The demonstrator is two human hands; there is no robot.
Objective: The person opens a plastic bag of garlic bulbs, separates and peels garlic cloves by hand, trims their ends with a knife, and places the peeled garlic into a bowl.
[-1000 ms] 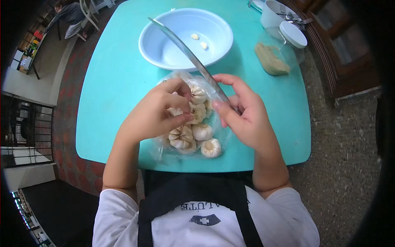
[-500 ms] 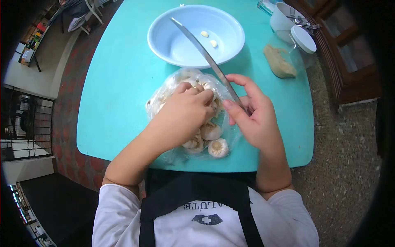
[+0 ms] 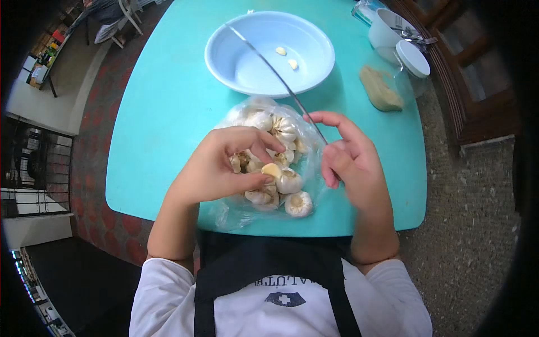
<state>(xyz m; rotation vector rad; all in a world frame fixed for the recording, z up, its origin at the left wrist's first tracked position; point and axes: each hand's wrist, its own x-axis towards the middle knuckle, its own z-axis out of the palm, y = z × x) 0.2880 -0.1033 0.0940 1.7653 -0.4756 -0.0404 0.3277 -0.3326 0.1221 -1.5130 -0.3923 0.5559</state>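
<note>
Between thumb and fingers, my left hand (image 3: pixel 233 163) pinches a pale garlic clove (image 3: pixel 272 170) above a clear plastic bag (image 3: pixel 229 213). Several garlic bulbs (image 3: pixel 284 128) lie in and on the bag, with one bulb (image 3: pixel 298 204) at its near right. My right hand (image 3: pixel 349 157) is closed on a knife, its handle hidden in the fingers. The long knife blade (image 3: pixel 269 66) points up and left across a light blue basin (image 3: pixel 216 70). Inside the basin lie two peeled cloves (image 3: pixel 287 57).
On the turquoise table (image 3: pixel 151 129), a lump in a plastic wrap (image 3: pixel 380 90) sits at the right. Behind it are a clear jar with a white lid (image 3: pixel 413 58) and a white container (image 3: pixel 386 31) with forks and spoons. A chair (image 3: pixel 129 17) stands far left.
My left hand has lifted and turned from the bulbs, and a clove now shows in its pinch. The knife blade has rolled edge-on to the view, still over the basin.
</note>
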